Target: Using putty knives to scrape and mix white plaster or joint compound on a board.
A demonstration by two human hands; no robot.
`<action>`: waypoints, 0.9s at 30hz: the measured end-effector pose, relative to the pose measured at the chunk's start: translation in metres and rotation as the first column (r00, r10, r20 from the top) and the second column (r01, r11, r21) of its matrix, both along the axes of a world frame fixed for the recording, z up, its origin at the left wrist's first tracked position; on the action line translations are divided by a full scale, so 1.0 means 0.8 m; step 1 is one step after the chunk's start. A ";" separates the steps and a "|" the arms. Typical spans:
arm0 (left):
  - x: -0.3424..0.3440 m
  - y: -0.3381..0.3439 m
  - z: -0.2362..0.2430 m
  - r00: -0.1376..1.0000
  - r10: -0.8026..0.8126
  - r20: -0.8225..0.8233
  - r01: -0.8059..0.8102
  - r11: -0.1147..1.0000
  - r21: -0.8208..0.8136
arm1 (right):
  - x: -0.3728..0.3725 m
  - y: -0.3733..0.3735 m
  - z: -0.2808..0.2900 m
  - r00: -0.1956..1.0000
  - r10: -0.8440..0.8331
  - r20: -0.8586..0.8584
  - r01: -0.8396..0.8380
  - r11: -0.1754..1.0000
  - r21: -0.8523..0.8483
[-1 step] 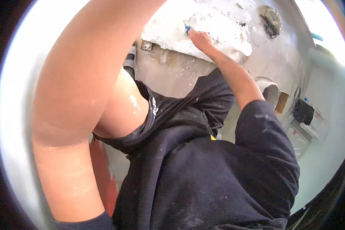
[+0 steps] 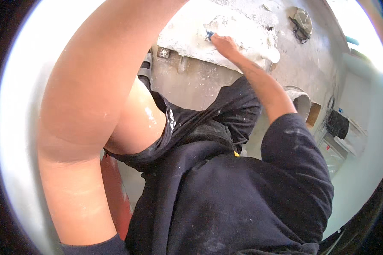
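Note:
My right hand (image 2: 223, 44) reaches down to a heap of white plaster (image 2: 247, 25) lying on the grey floor. It is closed around a small blue-handled tool (image 2: 209, 35), whose tip rests in the plaster. My left forearm (image 2: 93, 97) rises across the left of the view and leaves at the top edge, so the left hand itself is hidden. My bare knee (image 2: 136, 127), splashed with white, and my black shirt and shorts fill the middle.
A grey bucket (image 2: 300, 102) stands on the floor to the right of my right arm. A crumpled rag or glove (image 2: 302, 21) lies beyond the plaster. A dark bag (image 2: 337, 123) sits at the right, and a red object (image 2: 115, 191) by my left leg.

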State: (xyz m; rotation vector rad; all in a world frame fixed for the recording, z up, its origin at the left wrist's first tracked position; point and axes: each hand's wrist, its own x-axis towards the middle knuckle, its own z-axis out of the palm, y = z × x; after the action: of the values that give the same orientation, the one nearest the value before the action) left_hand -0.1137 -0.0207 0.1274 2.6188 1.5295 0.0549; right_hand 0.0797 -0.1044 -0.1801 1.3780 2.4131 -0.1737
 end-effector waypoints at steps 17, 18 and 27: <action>0.003 -0.009 0.012 0.997 0.018 -0.076 -0.019 1.000 -0.014 | 0.029 -0.030 -0.010 0.971 0.199 -0.132 -0.185 0.977 0.109; 0.005 -0.008 0.013 0.997 0.027 -0.079 -0.028 0.999 -0.016 | 0.038 -0.014 -0.007 0.957 0.247 -0.153 -0.242 0.969 0.051; 0.010 -0.008 0.016 0.998 0.049 -0.035 -0.051 0.997 -0.049 | -0.003 -0.033 -0.026 0.998 0.034 -0.046 -0.027 0.989 0.148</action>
State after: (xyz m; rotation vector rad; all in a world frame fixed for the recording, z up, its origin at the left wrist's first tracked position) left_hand -0.1058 -0.0270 0.1402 2.5558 1.5859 -0.0240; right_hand 0.0772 -0.1308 -0.2009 1.4135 2.5298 -0.0209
